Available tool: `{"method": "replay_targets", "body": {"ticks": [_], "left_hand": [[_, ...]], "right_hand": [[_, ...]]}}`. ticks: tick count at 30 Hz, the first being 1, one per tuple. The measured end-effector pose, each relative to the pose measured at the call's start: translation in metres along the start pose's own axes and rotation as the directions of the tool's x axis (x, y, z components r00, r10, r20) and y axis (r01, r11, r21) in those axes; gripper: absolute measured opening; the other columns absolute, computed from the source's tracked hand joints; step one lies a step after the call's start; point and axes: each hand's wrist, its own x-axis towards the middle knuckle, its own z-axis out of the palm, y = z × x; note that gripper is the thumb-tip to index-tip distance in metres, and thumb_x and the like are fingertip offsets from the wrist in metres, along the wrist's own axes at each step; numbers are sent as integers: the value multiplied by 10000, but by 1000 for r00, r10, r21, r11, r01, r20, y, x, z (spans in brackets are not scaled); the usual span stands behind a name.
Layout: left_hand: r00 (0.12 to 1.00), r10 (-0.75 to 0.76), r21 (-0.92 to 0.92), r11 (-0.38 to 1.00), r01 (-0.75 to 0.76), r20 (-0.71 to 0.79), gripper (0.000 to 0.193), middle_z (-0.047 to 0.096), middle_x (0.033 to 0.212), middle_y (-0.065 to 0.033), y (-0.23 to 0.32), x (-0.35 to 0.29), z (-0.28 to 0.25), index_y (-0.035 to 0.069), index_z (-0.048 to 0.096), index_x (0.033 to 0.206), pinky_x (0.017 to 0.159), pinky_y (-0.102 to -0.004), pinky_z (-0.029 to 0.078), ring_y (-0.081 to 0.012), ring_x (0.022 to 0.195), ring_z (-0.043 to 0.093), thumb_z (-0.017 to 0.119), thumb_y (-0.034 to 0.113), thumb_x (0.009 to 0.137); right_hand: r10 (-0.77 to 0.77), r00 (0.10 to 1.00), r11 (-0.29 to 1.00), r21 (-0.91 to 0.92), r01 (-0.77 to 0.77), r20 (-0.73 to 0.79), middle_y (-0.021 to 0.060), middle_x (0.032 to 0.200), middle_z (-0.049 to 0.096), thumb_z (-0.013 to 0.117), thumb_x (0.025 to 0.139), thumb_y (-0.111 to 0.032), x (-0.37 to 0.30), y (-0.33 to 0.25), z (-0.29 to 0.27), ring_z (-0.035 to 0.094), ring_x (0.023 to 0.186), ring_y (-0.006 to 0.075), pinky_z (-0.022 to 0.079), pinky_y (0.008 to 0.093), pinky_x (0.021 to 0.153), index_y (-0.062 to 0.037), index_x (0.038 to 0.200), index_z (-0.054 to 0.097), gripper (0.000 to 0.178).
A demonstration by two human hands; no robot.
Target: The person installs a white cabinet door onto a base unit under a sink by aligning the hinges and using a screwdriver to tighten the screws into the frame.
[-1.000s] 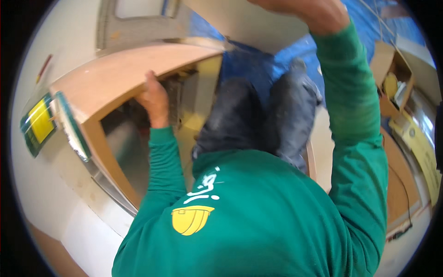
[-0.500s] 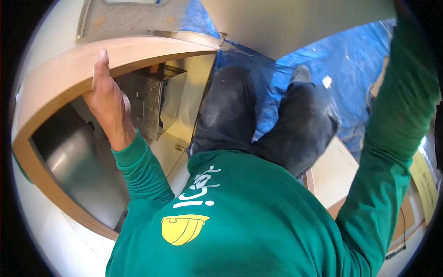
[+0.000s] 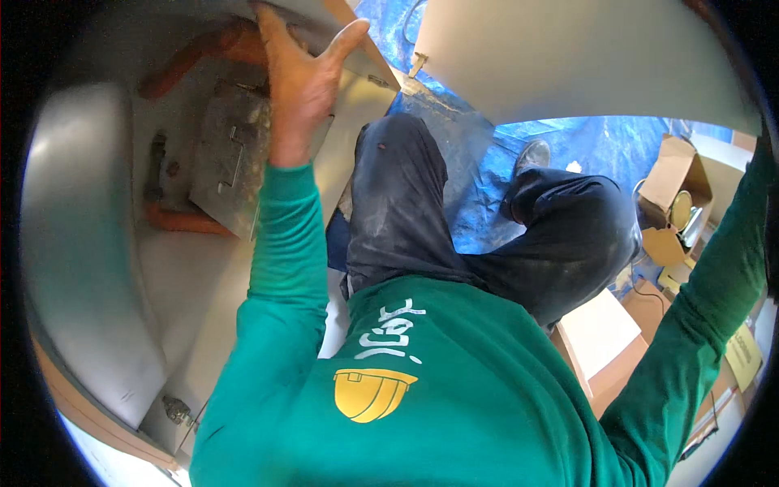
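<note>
At far left, the left hand (image 3: 300, 77) presses spread fingers (image 3: 345, 39) against a pale panel (image 3: 357, 97); the right hand's fingers cannot be told. An open brown cardboard box (image 3: 673, 174) sits right on blue sheeting (image 3: 584, 146).

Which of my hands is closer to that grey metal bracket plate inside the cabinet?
Left. The left hand is spread right above the grey metal bracket plate, overlapping its upper edge. The right hand is out of view beyond the frame's right edge.

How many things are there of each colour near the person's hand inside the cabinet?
Orange-brown pipes: 2, the upper pipe and the lower pipe
Grey metal box: 1, the metal box
Silver basin underside: 1, the basin
Total: 4
The left hand rests spread against the box's top edge.
</note>
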Motion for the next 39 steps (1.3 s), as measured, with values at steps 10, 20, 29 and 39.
{"method": "replay_targets", "body": {"ticks": [10,20,29,39], "left_hand": [[974,57,-287,950,-120,-220,904,562,1403,-273,3,-43,41,-105,360,1490,1072,-439,447,-365,1227,604,838,315,846],[938,145,-533,791,-300,-314,838,534,1416,-276,193,-16,36,-59,462,1438,1085,-480,454,-409,1339,510,854,363,829],[857,261,-483,736,-474,-444,614,662,1246,-285,203,-15,62,-75,584,1311,1052,-466,478,-461,1168,635,765,360,916],[991,28,-868,480,-129,-132,550,738,1022,-230,212,0,45,-77,690,1169,886,-428,533,-338,989,708,594,445,1024]], "right_hand": [[56,998,998,14,-56,-13,194,1001,751,804,857,-351,-11,6,-36,747,824,257,581,385,764,27,1291,613,606],[79,996,995,69,-77,-37,204,872,740,831,848,-331,-44,-20,-82,742,726,278,564,392,681,38,1127,633,502],[116,991,985,132,-107,-62,192,829,730,853,833,-272,-88,-40,-86,722,693,252,548,388,643,21,1016,600,427],[127,990,977,179,-113,-68,180,836,739,849,838,-252,-110,-30,-98,714,684,196,539,356,612,18,1006,597,405]]}}
